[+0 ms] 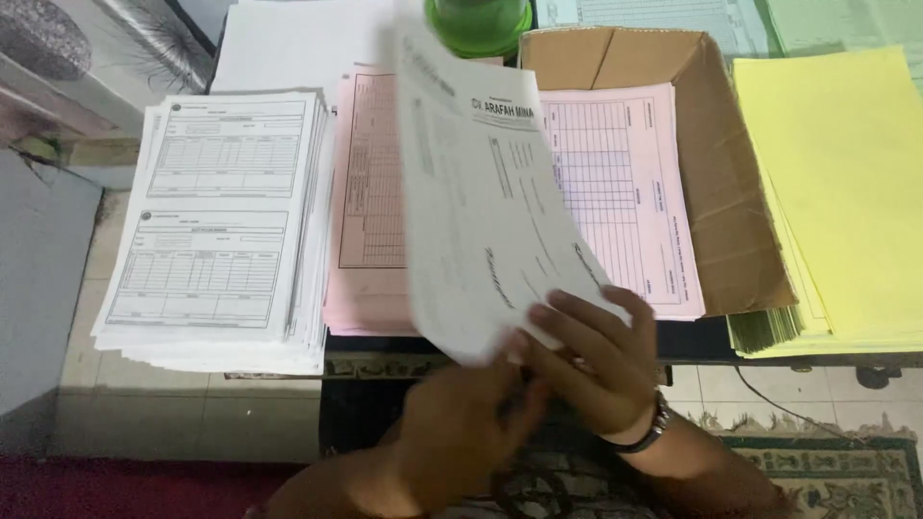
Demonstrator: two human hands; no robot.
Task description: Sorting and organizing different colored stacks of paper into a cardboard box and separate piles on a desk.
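Observation:
A white printed form sheet (pixel 471 192) is lifted and tilted over the paper stacks, blurred with motion. My right hand (pixel 591 360) pinches its lower edge with the fingers on top; a dark watch sits on the wrist. My left hand (pixel 461 423) is blurred, right beneath the sheet's lower corner; whether it grips the sheet is unclear. Under the sheet lies a stack of pink forms (pixel 370 192). To the left stands a thick pile of white forms (pixel 216 221).
An open cardboard box (pixel 716 183) holds more pink forms (pixel 625 192). A stack of yellow paper (pixel 846 192) lies at the right. A green round container (pixel 478 24) stands at the back. Patterned rug (pixel 827 471) and floor tiles lie below.

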